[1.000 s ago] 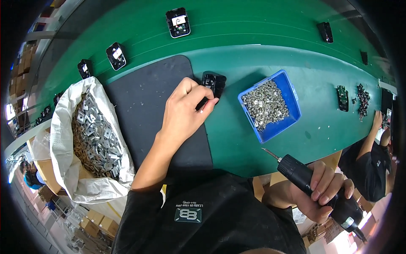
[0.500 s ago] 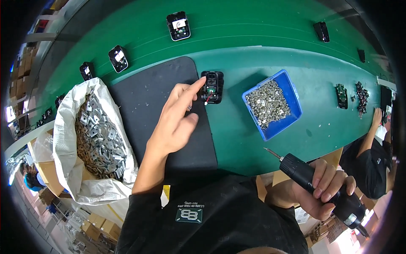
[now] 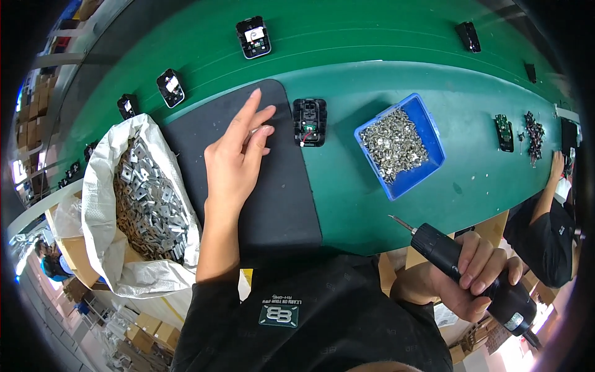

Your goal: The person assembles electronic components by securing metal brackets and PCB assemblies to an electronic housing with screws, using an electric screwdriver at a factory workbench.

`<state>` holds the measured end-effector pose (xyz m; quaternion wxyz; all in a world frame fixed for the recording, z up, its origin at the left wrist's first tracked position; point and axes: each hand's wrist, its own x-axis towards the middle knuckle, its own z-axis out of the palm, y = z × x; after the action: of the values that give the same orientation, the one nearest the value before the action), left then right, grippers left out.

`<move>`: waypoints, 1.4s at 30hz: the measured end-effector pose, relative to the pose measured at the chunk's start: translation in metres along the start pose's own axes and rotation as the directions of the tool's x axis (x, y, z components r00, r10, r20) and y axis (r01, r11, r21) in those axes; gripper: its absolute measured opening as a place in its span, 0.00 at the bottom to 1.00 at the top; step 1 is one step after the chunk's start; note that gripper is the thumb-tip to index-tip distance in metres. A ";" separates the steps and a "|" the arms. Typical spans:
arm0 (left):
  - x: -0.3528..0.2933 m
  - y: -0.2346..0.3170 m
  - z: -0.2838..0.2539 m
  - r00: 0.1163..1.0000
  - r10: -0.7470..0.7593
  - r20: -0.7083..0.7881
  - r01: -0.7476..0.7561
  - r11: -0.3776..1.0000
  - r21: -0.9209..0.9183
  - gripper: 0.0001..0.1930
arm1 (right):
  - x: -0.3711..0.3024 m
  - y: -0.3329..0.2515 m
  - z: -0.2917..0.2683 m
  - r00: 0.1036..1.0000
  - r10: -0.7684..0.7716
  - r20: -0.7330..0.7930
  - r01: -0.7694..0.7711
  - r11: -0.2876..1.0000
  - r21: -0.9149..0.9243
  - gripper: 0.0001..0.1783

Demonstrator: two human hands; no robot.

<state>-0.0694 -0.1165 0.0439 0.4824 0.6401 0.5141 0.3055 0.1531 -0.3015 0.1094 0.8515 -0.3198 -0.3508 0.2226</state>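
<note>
My left hand hovers over the black mat, its fingers apart and nothing in them. To the right of those fingers, at the mat's edge, lies a black plastic housing with a small green circuit board and a red wire inside. In my right hand is a black electric screwdriver, held near the front edge of the table, its bit pointing up and left. A blue bin of small shiny metal parts stands beyond the bit.
A white woven sack full of metal plates stands at the left. Several black housings lie along the green belt at the back. At the right are a circuit-board piece, a dark pile of small parts and a co-worker's arm.
My left hand has drawn back to the left, away from the black housing, and its fingers have spread. My right hand keeps the screwdriver in about the same place.
</note>
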 end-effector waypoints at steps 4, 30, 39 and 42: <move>-0.001 -0.013 -0.011 0.964 0.234 0.122 -0.263 0.813 0.519 0.18 | 0.004 0.000 -0.001 1.000 0.006 0.011 -0.006 1.000 0.007 0.25; -0.009 0.007 -0.010 0.965 0.262 -0.001 -0.230 0.850 0.474 0.07 | 0.004 0.001 -0.009 1.000 -0.006 0.012 0.006 1.000 0.025 0.26; 0.022 0.019 0.019 0.897 0.412 0.158 -0.439 0.792 0.424 0.07 | 0.000 -0.003 -0.006 1.000 -0.012 0.002 0.012 1.000 -0.023 0.26; 0.026 0.014 0.025 0.916 0.363 0.170 -0.400 0.807 0.434 0.06 | 0.003 -0.003 -0.005 1.000 -0.006 -0.007 0.005 0.999 -0.040 0.26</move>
<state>-0.0348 -0.0999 0.0452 0.2655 0.8374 0.4131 0.2401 0.1594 -0.3033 0.1099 0.8469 -0.3366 -0.3528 0.2120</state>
